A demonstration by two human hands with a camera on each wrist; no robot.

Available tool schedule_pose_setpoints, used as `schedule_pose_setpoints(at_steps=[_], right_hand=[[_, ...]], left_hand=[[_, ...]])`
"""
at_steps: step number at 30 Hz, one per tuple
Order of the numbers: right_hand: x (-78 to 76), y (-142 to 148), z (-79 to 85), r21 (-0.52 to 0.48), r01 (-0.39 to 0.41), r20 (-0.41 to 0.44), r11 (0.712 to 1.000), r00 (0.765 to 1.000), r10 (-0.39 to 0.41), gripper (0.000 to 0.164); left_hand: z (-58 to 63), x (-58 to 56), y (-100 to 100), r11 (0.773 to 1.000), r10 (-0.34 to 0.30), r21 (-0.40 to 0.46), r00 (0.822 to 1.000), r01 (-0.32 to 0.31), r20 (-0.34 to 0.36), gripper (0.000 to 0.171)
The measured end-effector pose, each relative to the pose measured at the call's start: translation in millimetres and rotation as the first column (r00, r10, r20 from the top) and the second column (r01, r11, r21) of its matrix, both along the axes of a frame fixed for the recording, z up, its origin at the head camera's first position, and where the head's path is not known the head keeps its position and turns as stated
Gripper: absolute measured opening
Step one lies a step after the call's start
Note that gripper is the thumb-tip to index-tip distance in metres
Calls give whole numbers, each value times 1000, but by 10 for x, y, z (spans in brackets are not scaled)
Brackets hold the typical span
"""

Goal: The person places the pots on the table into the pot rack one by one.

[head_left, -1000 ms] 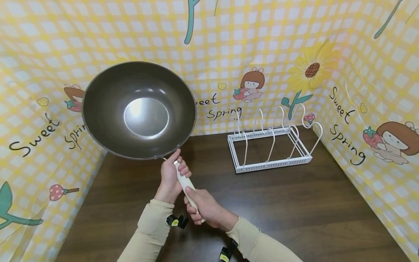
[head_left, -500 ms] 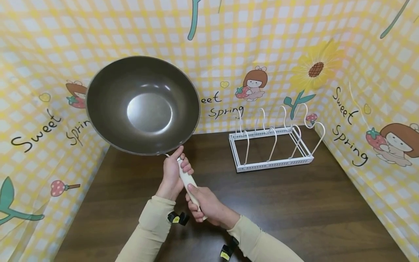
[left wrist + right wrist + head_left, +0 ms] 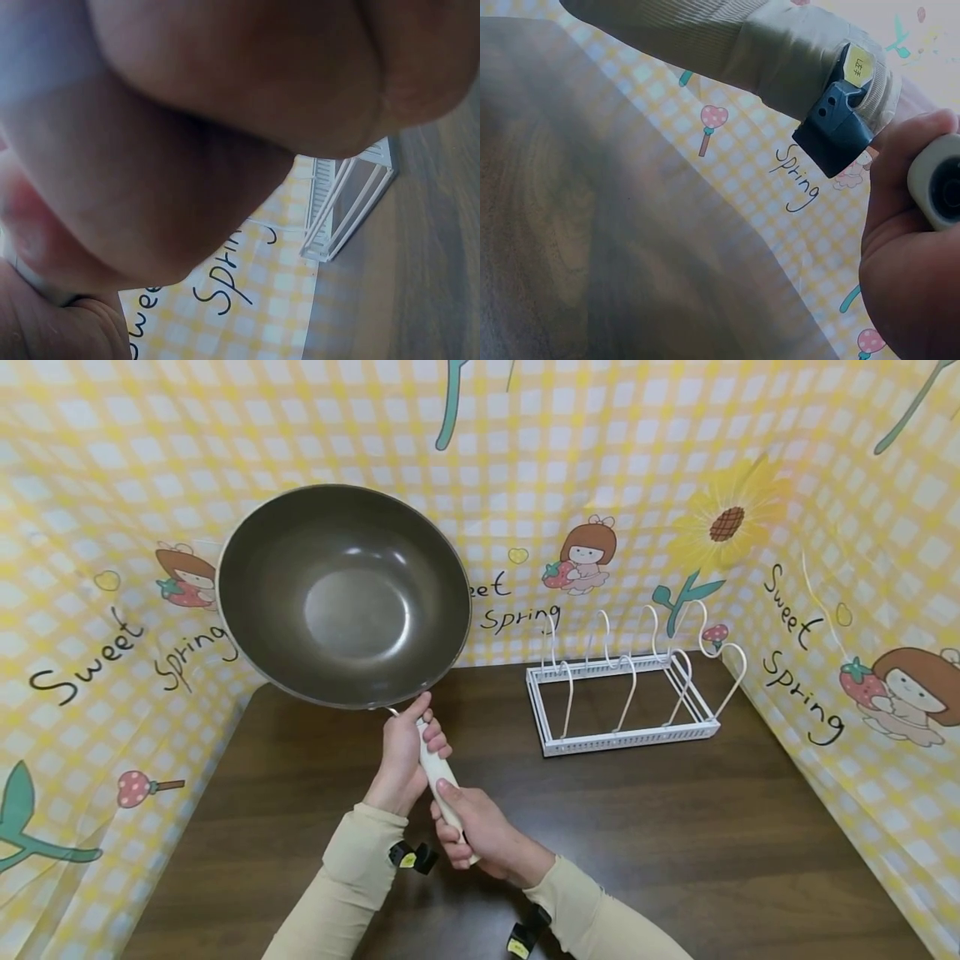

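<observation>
A large wok [image 3: 345, 602] with a dark grey-brown inside and a cream handle [image 3: 438, 770] is held up above the table, its bowl tilted to face me. My left hand [image 3: 405, 756] grips the handle near the bowl, thumb pointing up toward the rim. Lower down, my right hand [image 3: 476, 827] is wrapped round the handle's end. In the right wrist view the round butt of the handle [image 3: 922, 180] sticks out of that hand. The left wrist view is mostly filled by blurred fingers [image 3: 247, 67], and the wok's bowl cannot be seen there.
A white pan rack [image 3: 630, 743] with several curved upright dividers stands on the dark wooden table [image 3: 637, 835] at the back right. Yellow checked cloth [image 3: 337, 427] lines the back and both sides. Each wrist carries a small black camera [image 3: 412, 857].
The wok, with both hands on its handle, has shifted slightly to the right and a little upward in the head view. The grips look the same.
</observation>
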State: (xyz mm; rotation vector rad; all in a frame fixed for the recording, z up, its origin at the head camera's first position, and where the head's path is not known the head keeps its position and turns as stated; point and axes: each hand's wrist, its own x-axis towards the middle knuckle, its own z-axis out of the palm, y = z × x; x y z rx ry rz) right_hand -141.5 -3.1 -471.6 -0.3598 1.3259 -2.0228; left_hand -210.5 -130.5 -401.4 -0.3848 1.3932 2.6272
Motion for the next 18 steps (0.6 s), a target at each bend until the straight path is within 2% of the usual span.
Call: schedule_pose_setpoints(at_steps=[18], right_hand=[[-14, 125, 61, -7, -3, -16, 1000, 1000, 3, 51]], left_hand=[[64, -4, 119, 999, 23, -24, 999, -24, -25, 38]])
